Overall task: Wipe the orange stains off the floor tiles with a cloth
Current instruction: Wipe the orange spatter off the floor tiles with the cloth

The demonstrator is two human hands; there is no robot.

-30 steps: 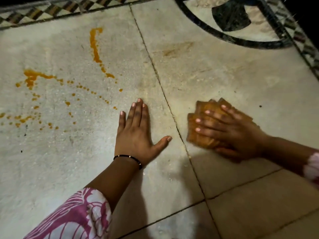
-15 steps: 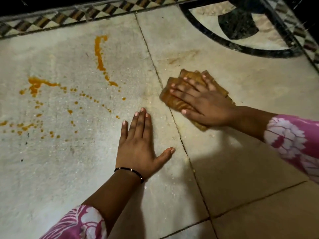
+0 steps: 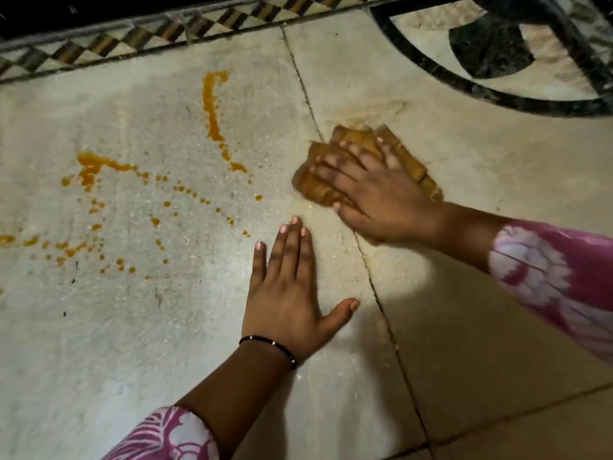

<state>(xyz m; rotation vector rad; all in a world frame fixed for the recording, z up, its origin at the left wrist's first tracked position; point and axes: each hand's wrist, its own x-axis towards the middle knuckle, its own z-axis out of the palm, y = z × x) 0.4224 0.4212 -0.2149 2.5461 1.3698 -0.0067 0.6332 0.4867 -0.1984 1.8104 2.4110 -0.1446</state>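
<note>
Orange stains [image 3: 212, 107] lie on the pale floor tile [image 3: 99, 327] left of a diagonal grout line [image 3: 378, 293]: one long streak towards the far edge, a thicker blot [image 3: 89, 167] further left, and many small droplets scattered between and below them. The cloth [image 3: 318, 187], folded and orange-brown, lies flat on the floor across the upper part of the grout line, to the right of the nearest droplets and apart from them. The right hand [image 3: 374, 194] presses on the cloth with fingers spread and extended, palm down, covering most of it; motion blur softens this hand and the cloth edges. The left hand [image 3: 285, 293] rests flat on the stained tile, just below the cloth, fingers straight and together, thumb spread outward, holding nothing. A thin black bracelet [image 3: 268, 346] circles the left wrist. Both forearms emerge from pink-and-white patterned sleeves [image 3: 550, 287]. Along the far edge runs a chequered tile border [image 3: 159, 34], and a dark curved inlay [image 3: 464, 88] occupies the floor at upper right.
</note>
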